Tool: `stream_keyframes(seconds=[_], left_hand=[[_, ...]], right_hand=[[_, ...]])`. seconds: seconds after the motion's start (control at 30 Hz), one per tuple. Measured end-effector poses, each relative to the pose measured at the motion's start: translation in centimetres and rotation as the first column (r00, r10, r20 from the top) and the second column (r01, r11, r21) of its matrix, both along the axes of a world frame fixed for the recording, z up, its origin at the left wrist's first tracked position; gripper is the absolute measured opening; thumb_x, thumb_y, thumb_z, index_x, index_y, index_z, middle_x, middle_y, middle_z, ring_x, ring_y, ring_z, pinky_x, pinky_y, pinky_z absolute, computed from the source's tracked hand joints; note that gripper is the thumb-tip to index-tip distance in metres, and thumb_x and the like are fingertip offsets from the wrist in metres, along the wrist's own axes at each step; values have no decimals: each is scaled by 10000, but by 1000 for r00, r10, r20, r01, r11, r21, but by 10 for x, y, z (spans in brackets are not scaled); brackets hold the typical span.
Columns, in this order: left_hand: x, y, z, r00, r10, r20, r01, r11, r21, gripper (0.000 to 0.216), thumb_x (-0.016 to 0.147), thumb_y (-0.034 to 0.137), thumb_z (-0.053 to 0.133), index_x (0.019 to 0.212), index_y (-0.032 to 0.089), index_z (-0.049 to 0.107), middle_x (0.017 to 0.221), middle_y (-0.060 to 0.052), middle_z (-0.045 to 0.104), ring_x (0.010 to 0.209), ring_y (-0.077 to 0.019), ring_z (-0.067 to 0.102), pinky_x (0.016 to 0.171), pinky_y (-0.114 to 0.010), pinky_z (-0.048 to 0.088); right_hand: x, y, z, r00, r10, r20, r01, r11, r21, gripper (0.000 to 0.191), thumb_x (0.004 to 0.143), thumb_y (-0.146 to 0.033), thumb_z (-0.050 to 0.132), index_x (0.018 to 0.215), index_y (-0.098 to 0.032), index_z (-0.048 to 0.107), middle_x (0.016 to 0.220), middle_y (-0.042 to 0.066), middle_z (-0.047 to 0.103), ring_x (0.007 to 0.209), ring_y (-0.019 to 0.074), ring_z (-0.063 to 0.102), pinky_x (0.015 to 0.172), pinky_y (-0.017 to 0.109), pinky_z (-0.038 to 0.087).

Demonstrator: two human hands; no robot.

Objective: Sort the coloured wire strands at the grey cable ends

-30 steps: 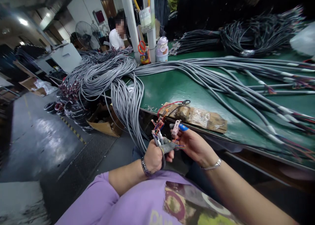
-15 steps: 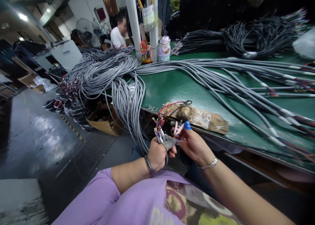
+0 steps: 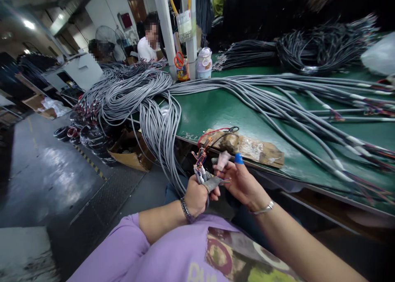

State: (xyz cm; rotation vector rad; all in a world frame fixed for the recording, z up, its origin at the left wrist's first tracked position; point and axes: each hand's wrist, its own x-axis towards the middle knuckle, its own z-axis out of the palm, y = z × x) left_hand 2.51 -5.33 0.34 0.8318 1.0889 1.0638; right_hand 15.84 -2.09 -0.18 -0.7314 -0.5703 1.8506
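Note:
My left hand [image 3: 197,195] is closed around a small bunch of grey cables [image 3: 199,174], whose stripped ends point up with thin coloured wires [image 3: 201,152] fanned out. A grey cover [image 3: 212,184] wraps the thumb of that hand. Just right of it, a few loose wires [image 3: 226,181] stick out towards my right hand [image 3: 242,183]. Blue tape [image 3: 238,158] covers my right thumb, which stands apart from the curled fingers. At those fingers is a pale pink clip-like tool [image 3: 222,161], blurred, apparently held by them.
A board with brown tape [image 3: 259,150] lies along the green table's [image 3: 206,113] front edge. Long grey cables [image 3: 262,86] cross the table; a big coil [image 3: 132,88] hangs off its left end. Scissors [image 3: 179,60] and a lilac cup [image 3: 204,64] stand by the post. One person [image 3: 146,47] sits behind.
The pink tool has changed from a spread V shape to a blurred, narrower one. My right thumb has moved slightly right, away from it. My left hand keeps its hold on the cables.

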Motion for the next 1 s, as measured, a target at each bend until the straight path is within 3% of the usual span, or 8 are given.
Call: stream_keyframes(seconds=[0.1,0.23,0.4,0.5,0.6,0.7,0.83,1.0], left_hand=[[-3,-4,-2,1000,-21,-10,21,1000,3,459,614,549,758,586,132,570,479,-1,561,372,-68,457,386,-197,355],[-7,-6,-4,989,-140,-51,141,990,7,444,608,530,766,576,122,595,502,-22,587,404,-84,503,426,-210,404],[-7,-3,-3,948,-310,-65,309,951,-28,476,560,543,789,513,114,590,473,-30,575,384,-97,508,412,-222,406],[-7,-2,-3,967,-253,-31,253,967,-6,479,577,551,780,518,114,591,463,-29,576,372,-95,506,401,-216,402],[-7,-3,-1,992,-119,36,118,993,10,465,566,538,792,538,121,586,461,-21,582,364,-91,503,393,-207,401],[-6,-2,3,995,-15,94,15,1000,-5,460,538,528,807,557,126,584,458,-14,584,361,-91,503,383,-203,402],[0,2,9,992,41,122,-37,999,-36,454,532,521,805,574,123,592,458,-13,585,354,-89,500,374,-197,392],[8,6,11,993,40,110,-38,999,-21,437,564,504,793,571,116,592,457,-14,580,349,-81,496,370,-187,362]], right_hand=[[12,-11,0,980,150,131,-158,986,54,465,679,-624,723,794,-175,691,746,50,675,644,169,611,613,302,505],[17,-22,7,932,124,341,-188,969,160,282,658,-399,827,702,-174,663,613,15,666,560,144,580,574,274,459],[11,-27,16,913,231,337,-307,932,194,275,708,-424,783,693,-185,648,551,26,666,504,177,607,549,305,455],[10,-23,9,929,204,309,-262,952,160,273,712,-414,782,694,-179,644,546,26,656,516,178,603,559,311,456],[13,-14,-6,970,-3,242,-11,998,54,304,636,-384,842,624,-182,615,531,-22,594,482,110,515,524,263,436],[17,-2,-15,978,-141,152,152,986,-66,360,550,-439,879,637,-192,632,570,-33,585,496,94,485,536,250,460],[13,6,-7,999,3,48,-1,999,-44,416,677,-608,736,766,-204,688,725,36,671,601,154,564,587,296,487],[3,11,5,997,50,64,-57,993,99,396,788,-583,644,751,-189,657,593,20,616,507,160,526,516,305,441]])
